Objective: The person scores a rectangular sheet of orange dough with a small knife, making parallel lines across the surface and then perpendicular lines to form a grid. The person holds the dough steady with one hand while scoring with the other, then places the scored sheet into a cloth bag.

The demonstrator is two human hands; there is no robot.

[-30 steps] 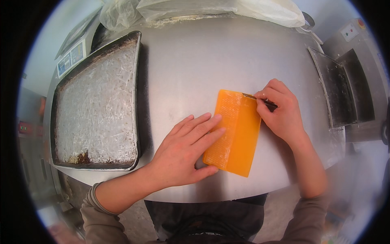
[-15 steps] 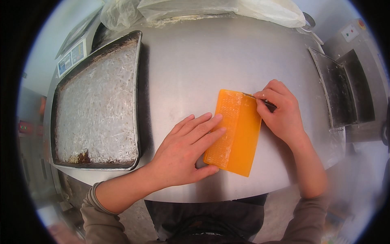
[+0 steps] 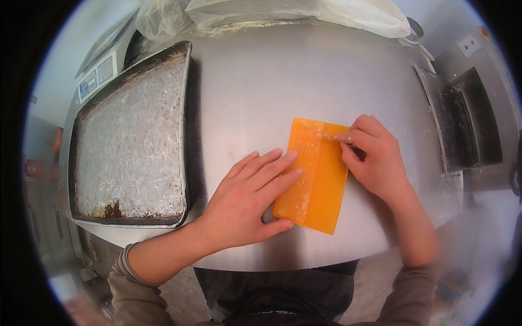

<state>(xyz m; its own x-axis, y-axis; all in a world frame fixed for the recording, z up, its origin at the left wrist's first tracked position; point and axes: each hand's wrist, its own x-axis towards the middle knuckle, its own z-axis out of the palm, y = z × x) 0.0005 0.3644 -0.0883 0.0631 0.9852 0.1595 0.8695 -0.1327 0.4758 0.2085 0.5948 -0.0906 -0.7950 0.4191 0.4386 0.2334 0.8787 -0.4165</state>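
A flat orange-yellow rectangular piece [image 3: 328,182] lies slightly tilted on the steel table, with a pale, dimpled strip along its left side and a smooth right side. Across that strip's left edge rest the spread fingers of my left hand [image 3: 247,195], palm down and pressing on it. My right hand [image 3: 375,155] pinches a thin metal-tipped tool [image 3: 330,137] whose kind I cannot make out. Its tip touches or hovers just over the upper part of the piece, beside the dimpled strip. Most of the tool's handle is hidden by my fingers.
A worn, dark-rimmed baking tray [image 3: 133,141] sits on the left of the steel table [image 3: 244,87]. Behind it stands a digital scale [image 3: 98,77]. Clear plastic bags [image 3: 250,12] line the far edge. A dark metal tray-like part [image 3: 448,119] of a machine juts in at right.
My right hand has shifted slightly toward me, and the tool's tip has moved down from the top edge of the orange-yellow piece. My left hand stays in place.
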